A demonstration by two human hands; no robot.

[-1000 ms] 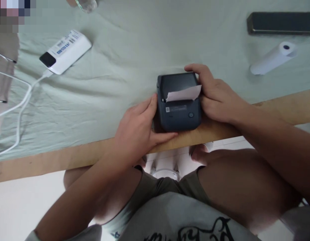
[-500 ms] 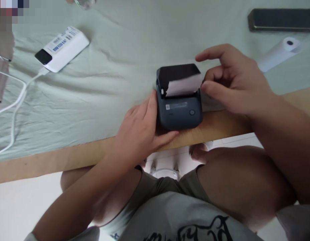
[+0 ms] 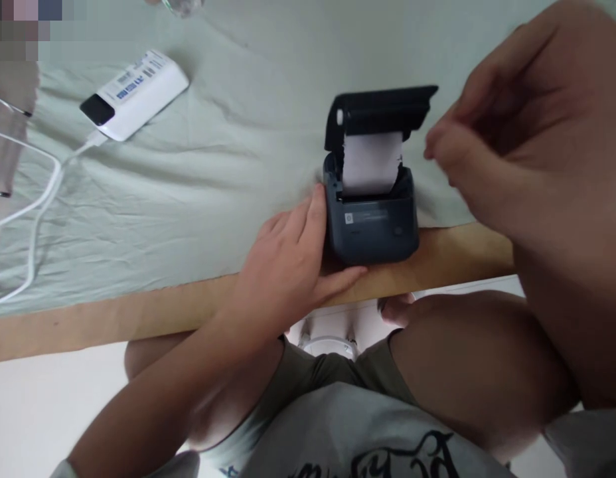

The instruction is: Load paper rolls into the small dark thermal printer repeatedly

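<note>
A small dark blue label printer (image 3: 372,232) stands at the near edge of the table with its black lid (image 3: 387,113) raised. White paper (image 3: 372,162) shows upright in the opening beneath the lid. My left hand (image 3: 288,255) braces the printer, its fingers along the left side and its thumb along the front bottom edge. My right hand (image 3: 517,133) is up in the air to the right of the lid, apart from it. Its thumb and fingertips are drawn together, and I see nothing between them; the hand is somewhat blurred.
A white power bank (image 3: 139,93) with a white cable (image 3: 49,192) plugged in lies at the left. Light green cloth (image 3: 228,166) covers the table, with a wooden edge (image 3: 139,315) in front. A clear object (image 3: 182,5) is cut off at the top.
The printer's lid has swung up, showing more of the paper. My right hand has moved up and right, its fingers closing together. My left hand has stayed at the printer.
</note>
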